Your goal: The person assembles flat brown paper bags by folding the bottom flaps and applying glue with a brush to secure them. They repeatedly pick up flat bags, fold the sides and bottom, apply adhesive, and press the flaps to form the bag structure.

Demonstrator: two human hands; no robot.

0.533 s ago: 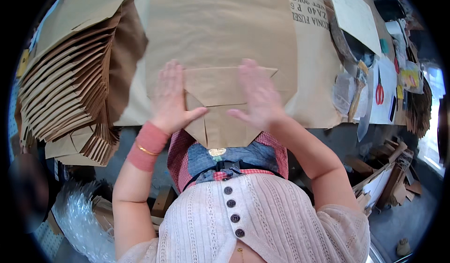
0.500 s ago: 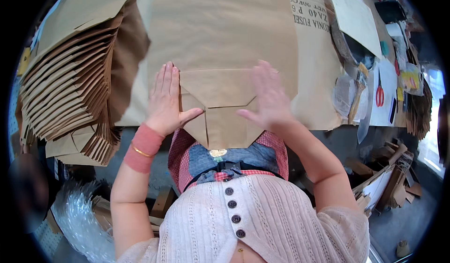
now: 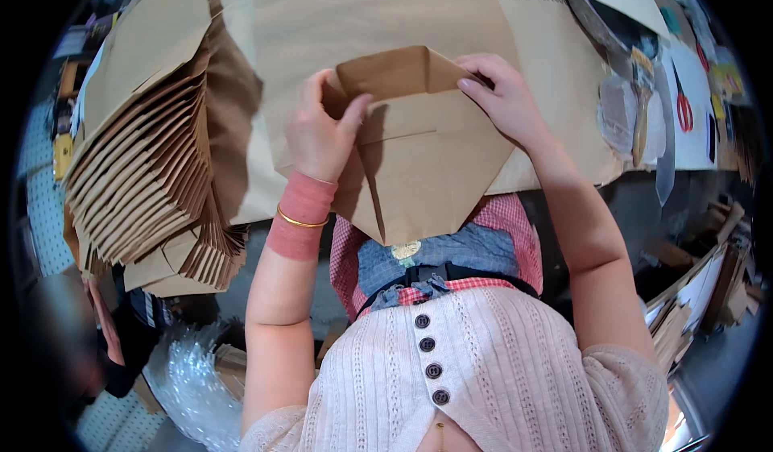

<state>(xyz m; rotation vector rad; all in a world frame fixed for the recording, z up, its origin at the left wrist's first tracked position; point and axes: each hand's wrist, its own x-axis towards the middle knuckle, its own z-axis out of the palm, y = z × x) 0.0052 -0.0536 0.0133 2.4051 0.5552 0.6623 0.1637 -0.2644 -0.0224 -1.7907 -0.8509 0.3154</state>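
Note:
A brown kraft paper bag [image 3: 431, 174] lies at the table's near edge, its folded end raised into an angular opening toward the far side. My left hand [image 3: 318, 134], with a pink wrist band and a gold bangle, curls round the opening's left corner. Its thumb is spread from the fingers on the inner side, and the fingertips are partly hidden. At the opening's right corner, my right hand [image 3: 503, 97] pinches the paper between thumb and fingers.
A fanned stack of folded brown bags [image 3: 149, 162] stands at the left. On the right lie a brush [image 3: 642, 105], a long blade [image 3: 665, 146], red-handled scissors [image 3: 684, 109] and white sheets. Clear plastic strands [image 3: 193, 379] hang below left; a person's arm [image 3: 105, 319] shows behind them.
Both hands have left their flat position on the folded end and now grasp its corners. That end has been lifted from flat into a standing opening. The view has shifted slightly.

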